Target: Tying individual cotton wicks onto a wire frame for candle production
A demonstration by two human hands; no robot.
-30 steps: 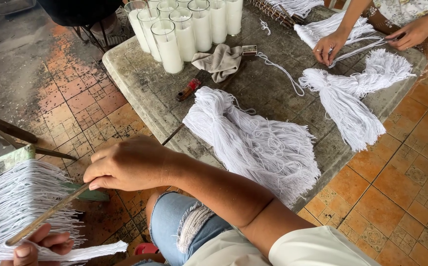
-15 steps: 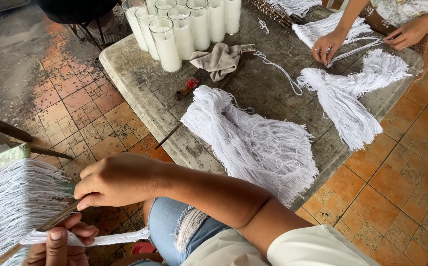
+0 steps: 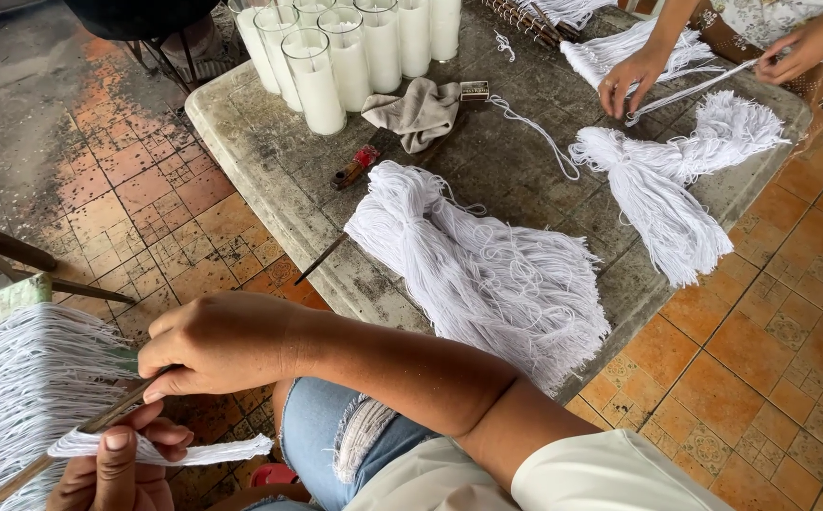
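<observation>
Strands of white cotton string (image 3: 14, 397) could slip off: right hand (image 3: 217, 343) pinches a thin wooden stick (image 3: 61, 445), left hand (image 3: 118, 470) closes around a white string bundle (image 3: 170, 450).

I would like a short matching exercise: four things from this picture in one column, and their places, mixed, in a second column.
1. glass candles
2. grey cloth
3. big white thread bundle
4. thin stick

a. near table edge, beside the knee
b. far table corner
c. between the left hand and right hand
d. just right of the candles

Pairs: 1-b, 2-d, 3-a, 4-c
</observation>
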